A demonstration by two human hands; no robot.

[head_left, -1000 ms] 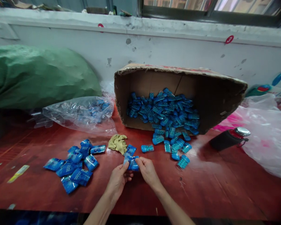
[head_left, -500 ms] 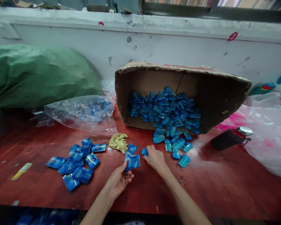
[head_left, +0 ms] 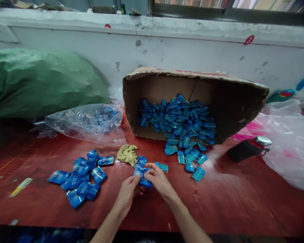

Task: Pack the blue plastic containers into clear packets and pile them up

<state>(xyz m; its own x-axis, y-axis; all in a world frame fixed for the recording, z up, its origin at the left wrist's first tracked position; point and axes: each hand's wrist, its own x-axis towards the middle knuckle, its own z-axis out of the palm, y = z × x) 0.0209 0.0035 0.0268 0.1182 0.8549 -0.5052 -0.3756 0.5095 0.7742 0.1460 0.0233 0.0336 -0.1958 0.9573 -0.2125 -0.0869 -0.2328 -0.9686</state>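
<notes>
Hands (head_left: 128, 189), 2, hold 1 blue packet (head_left: 139, 171) before 1 cardboard box (head_left: 167, 86).

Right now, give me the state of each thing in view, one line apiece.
Left hand: gripping the held blue packet
Right hand: at that packet, exact grip unclear
Cardboard box: on its side, open
Blue-capped containers: heaped, some outside the box
Blue packets: loosely piled
Yellowish cloth: crumpled
Clear plastic bag: partly filled
Green sack: bulging
Black-sleeved bottle: capped
</notes>
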